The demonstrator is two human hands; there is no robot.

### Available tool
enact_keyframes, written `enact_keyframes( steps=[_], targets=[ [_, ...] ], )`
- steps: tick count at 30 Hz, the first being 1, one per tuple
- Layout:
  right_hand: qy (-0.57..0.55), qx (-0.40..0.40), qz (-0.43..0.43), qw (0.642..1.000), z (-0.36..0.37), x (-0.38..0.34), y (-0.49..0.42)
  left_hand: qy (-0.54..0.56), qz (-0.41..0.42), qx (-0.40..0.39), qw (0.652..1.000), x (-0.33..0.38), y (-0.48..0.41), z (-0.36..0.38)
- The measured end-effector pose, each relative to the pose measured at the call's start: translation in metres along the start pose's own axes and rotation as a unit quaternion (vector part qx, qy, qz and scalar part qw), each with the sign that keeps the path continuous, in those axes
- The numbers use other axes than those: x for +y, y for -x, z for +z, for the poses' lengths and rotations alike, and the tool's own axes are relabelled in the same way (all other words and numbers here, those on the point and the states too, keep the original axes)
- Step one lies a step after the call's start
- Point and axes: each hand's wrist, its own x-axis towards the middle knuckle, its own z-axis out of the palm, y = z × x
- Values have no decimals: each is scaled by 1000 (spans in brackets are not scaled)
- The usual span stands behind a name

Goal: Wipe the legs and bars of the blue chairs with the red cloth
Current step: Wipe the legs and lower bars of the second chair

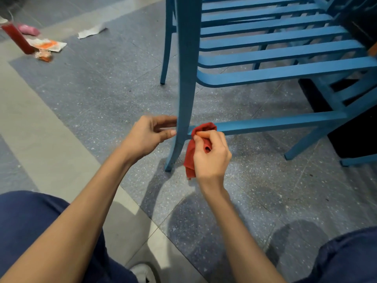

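Your right hand (211,154) is gripping the crumpled red cloth (195,148) against the blue wooden chair's lower bar (275,123); your left hand (148,135), fingers loosely apart, is touching its leg (185,78).

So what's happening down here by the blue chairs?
A person is crouched low, cleaning a blue chair. Their right hand grips a bunched red cloth against the low bar, right where it meets the front leg. The left hand touches that leg, seemingly steadying it. Some wrappers and a red bottle lie on the floor farther off.
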Motion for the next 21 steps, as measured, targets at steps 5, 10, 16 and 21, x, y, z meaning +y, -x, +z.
enact_keyframes(
  steps=[5, 10, 16, 21],
  targets=[
    [-47, -52, 225, 972, -18, 15, -10, 91, -158, 165, 969, -28, 25, 28],
    [-160, -229, 380, 882, -3, 7, -4, 273, -288, 30, 917, -33, 50, 58],
    [-154, -431, 415, 786, 14, -4, -11, 373, -383, 4, 845, -65, 49, 43],
    [52, -404, 304, 862, 6, 10, -27, 365, -367, 165, 840, -103, 37, 32]
  ],
)
